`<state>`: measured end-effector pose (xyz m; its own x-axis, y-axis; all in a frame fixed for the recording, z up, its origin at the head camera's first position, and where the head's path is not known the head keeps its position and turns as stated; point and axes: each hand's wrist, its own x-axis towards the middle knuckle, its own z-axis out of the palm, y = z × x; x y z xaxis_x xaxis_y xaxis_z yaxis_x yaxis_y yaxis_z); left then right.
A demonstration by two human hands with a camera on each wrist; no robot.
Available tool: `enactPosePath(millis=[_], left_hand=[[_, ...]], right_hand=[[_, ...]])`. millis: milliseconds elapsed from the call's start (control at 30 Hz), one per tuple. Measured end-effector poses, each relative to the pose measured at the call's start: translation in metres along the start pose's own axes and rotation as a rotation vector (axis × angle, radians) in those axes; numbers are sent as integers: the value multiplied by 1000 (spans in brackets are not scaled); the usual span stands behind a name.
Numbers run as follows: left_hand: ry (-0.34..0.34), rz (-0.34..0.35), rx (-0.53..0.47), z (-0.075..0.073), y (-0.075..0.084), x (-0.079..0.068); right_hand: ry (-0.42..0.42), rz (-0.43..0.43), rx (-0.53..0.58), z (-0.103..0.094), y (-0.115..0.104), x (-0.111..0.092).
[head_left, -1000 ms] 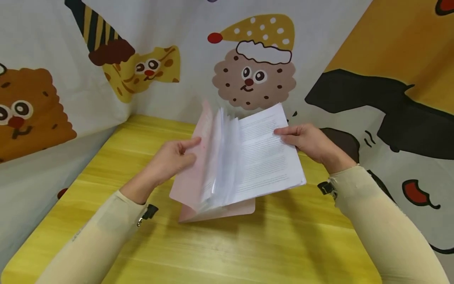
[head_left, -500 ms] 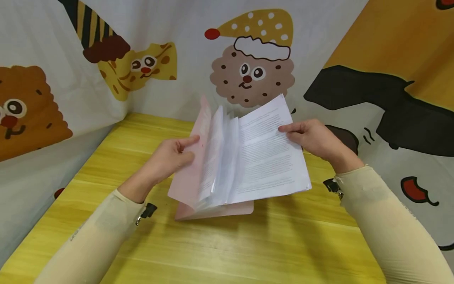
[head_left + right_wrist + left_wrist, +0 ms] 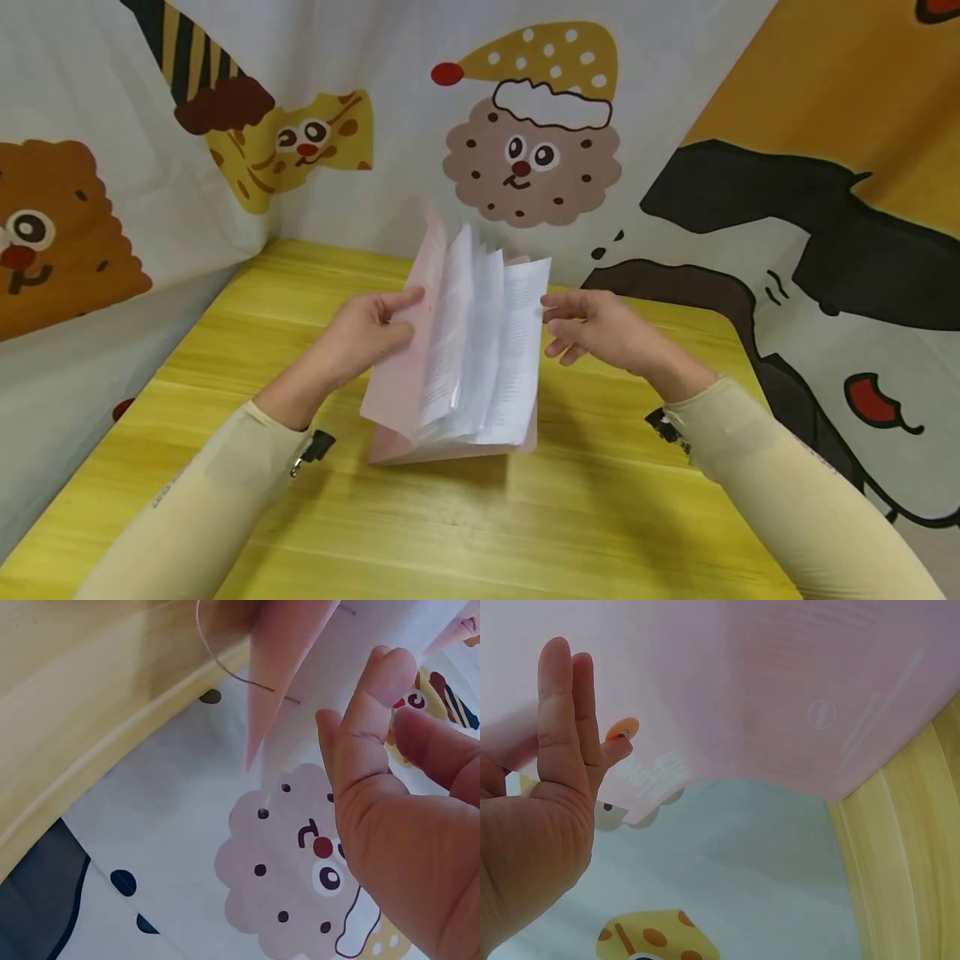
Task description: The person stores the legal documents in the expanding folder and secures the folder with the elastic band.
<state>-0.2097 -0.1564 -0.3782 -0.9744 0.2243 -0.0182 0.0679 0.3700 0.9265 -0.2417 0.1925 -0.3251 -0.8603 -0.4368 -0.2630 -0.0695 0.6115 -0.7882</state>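
A pink folder [image 3: 400, 373] stands partly spread on the table, with several clear sleeves of printed paper [image 3: 517, 350] fanned inside it. My left hand [image 3: 360, 337] pinches the edge of its front cover between thumb and fingers. In the left wrist view, the pink cover [image 3: 780, 697] fills the upper part beside the left fingers. My right hand [image 3: 603, 333] is at the right edge of the printed pages, fingers loosely bent and spread, nothing held between thumb and fingers. Whether a fingertip touches the page is hard to tell.
The folder is on a yellow wood-grain table [image 3: 465, 533]. Behind it hangs a white curtain [image 3: 405, 200] printed with cartoon biscuits and cheese. A thin cord [image 3: 214, 656] runs to the pink back cover in the right wrist view.
My right hand has let go of the printed pages and shifted left and down. Those pages have swung back left toward the folder. My left hand keeps its pinch on the cover.
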Motion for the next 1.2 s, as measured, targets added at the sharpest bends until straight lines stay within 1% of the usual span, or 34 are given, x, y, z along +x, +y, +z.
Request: enactPosePath(millis=[300, 467, 600, 733, 833, 933, 1033, 1133, 1200], left_hand=[[-9, 1, -1, 0, 2, -3], [-23, 17, 18, 1, 2, -5], [-65, 12, 15, 5, 3, -5], [-87, 8, 11, 8, 5, -6], [-80, 7, 2, 10, 5, -6], [-72, 11, 0, 10, 5, -6], [-76, 16, 11, 11, 4, -5], [-95, 13, 29, 15, 4, -4], [-107, 8, 37, 19, 3, -4]], right_hand=[[2, 38, 23, 4, 5, 1], [-8, 19, -33, 12, 7, 7], [-14, 25, -76, 26, 10, 16], [19, 60, -106, 38, 11, 21], [81, 90, -103, 41, 11, 20], [126, 103, -62, 40, 12, 19], [120, 103, 16, 40, 16, 20], [84, 88, 155, 46, 24, 26], [77, 75, 238, 51, 29, 29]])
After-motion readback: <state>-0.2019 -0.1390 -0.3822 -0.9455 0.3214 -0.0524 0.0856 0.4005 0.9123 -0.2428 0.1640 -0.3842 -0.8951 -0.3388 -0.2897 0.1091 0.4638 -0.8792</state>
